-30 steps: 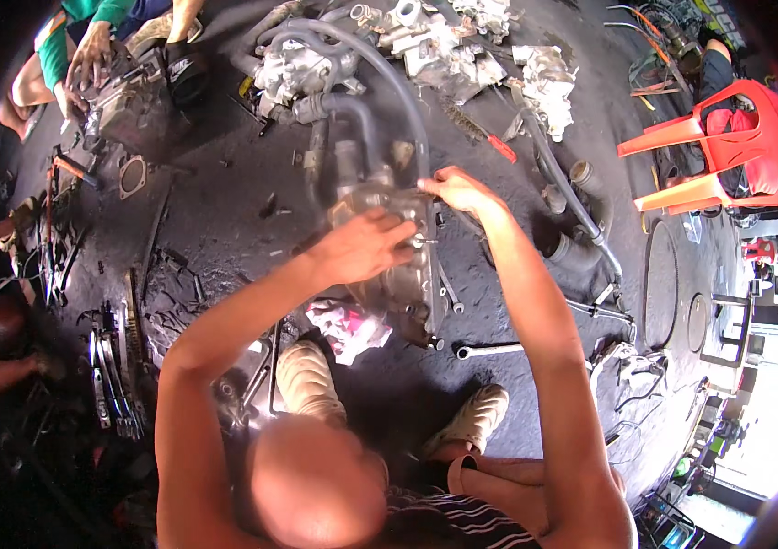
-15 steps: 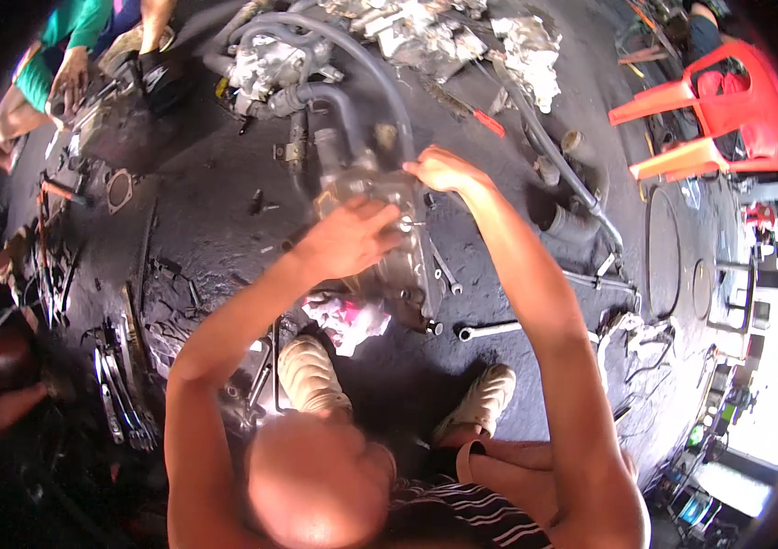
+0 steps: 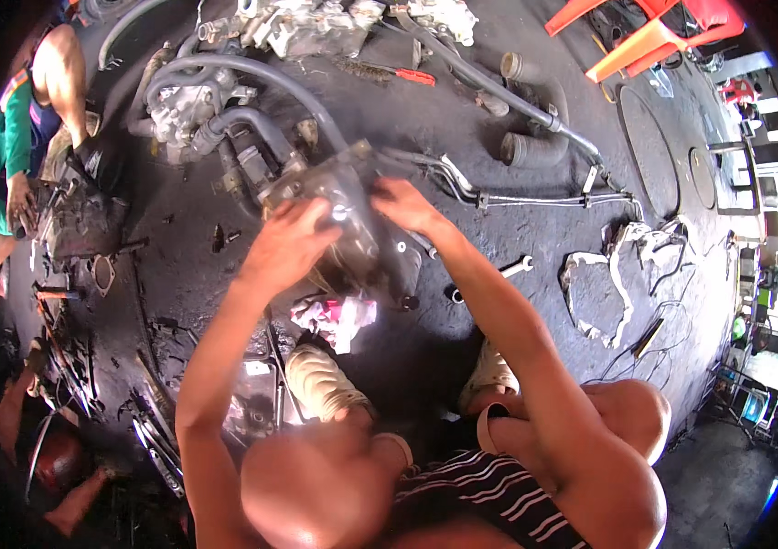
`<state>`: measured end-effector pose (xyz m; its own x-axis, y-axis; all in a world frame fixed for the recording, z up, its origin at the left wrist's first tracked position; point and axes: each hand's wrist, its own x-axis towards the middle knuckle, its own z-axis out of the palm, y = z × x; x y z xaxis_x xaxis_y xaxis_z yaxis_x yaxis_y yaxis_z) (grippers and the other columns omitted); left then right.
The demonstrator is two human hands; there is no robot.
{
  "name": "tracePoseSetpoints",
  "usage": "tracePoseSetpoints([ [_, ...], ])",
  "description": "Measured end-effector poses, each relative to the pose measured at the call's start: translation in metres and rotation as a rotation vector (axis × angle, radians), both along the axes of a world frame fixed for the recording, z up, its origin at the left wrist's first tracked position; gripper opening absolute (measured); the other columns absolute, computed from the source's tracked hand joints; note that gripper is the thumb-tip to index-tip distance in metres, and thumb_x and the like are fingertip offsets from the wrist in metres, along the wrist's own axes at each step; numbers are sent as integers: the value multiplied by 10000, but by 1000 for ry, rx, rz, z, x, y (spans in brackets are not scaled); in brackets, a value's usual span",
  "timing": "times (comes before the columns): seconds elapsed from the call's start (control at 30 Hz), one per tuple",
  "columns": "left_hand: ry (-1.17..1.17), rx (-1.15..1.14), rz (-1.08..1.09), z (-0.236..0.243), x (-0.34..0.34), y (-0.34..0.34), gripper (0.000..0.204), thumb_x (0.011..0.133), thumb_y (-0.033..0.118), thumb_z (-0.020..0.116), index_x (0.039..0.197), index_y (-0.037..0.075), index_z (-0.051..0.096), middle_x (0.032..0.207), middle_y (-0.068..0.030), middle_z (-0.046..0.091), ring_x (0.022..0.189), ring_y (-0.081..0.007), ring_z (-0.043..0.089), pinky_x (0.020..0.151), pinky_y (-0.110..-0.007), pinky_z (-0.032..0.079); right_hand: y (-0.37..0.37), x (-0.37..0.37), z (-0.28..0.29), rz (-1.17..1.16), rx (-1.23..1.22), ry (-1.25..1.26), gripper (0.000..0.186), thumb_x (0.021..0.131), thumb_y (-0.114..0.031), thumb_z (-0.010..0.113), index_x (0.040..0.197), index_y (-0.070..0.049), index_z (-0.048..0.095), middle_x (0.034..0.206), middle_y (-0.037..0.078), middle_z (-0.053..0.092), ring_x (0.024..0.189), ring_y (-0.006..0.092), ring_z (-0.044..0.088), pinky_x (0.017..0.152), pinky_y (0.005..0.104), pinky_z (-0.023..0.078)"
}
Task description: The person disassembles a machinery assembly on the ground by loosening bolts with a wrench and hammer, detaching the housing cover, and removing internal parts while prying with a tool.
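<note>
A dirty grey metal housing (image 3: pixel 352 240), with thick grey hoses joined to its far end, lies tilted on the floor before my feet. My left hand (image 3: pixel 290 240) grips its left side, fingers curled over the top face. At the far right edge, my right hand (image 3: pixel 404 205) has its fingers bent against the housing; motion smears them a little, and their tips are partly hidden. One bent hose (image 3: pixel 252 119) runs from the housing toward a silver metal unit (image 3: pixel 189 112). A pink and white rag (image 3: pixel 336 320) lies by the near end of the housing.
A combination wrench (image 3: pixel 515 267) lies right of the housing, partly behind my right forearm. Thin metal pipes (image 3: pixel 535 201) stretch rightward. Far off are a red-handled tool (image 3: pixel 416 77) and a red plastic chair (image 3: pixel 636 50). At left, a co-worker's hand (image 3: pixel 21 203) rests by another metal part.
The view has shifted right, so the scene sits further left. The housing has turned and tilted under my hands. My right hand has moved down along its edge.
</note>
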<state>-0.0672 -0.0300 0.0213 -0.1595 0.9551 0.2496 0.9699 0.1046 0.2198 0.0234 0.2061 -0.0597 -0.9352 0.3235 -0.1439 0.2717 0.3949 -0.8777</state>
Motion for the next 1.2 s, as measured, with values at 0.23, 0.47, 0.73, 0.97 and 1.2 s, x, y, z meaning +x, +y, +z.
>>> tracePoseSetpoints([
  [0.23, 40, -42, 1, 5, 3, 6, 226, 792, 139, 689, 1017, 113, 684, 966, -86, 502, 984, -259, 568, 881, -400, 449, 10, -14, 4, 287, 267, -226, 435, 803, -276, 647, 1140, -2, 653, 1124, 260, 648, 1072, 393, 619, 936, 423, 487],
  [0.47, 214, -21, -19, 0, 9, 3, 241, 767, 141, 705, 994, 71, 660, 1065, -79, 535, 1024, -263, 544, 899, -416, 448, 0, -17, 30, 62, 229, -198, 297, 808, -263, 668, 988, -27, 685, 1123, 234, 656, 1078, 364, 630, 925, 437, 494],
  [0.73, 78, -36, 53, -2, 4, -1, 277, 786, 194, 707, 1056, 137, 683, 1136, -74, 532, 1054, -260, 545, 919, -404, 465, -5, -72, 97, 196, 853, 94, 333, 836, -379, 704, 1019, -103, 737, 1257, 127, 557, 1218, 312, 427, 975, 532, 353],
  [0.97, 54, -69, 66, -20, -5, -10, 244, 792, 183, 676, 1023, 105, 678, 1059, -82, 505, 1042, -241, 527, 879, -395, 470, -15, -116, 78, 433, 586, -424, 397, 899, -347, 621, 1170, -65, 690, 1495, 172, 421, 1396, 415, 353, 1031, 630, 348],
  [1.2, 98, -79, 46, -17, -5, -32, 234, 820, 199, 621, 1031, 105, 662, 1101, -76, 514, 1098, -250, 510, 925, -409, 448, -53, -123, 71, 296, 646, -437, 361, 889, -252, 580, 1174, -58, 684, 1343, 173, 582, 1241, 395, 548, 980, 573, 437],
])
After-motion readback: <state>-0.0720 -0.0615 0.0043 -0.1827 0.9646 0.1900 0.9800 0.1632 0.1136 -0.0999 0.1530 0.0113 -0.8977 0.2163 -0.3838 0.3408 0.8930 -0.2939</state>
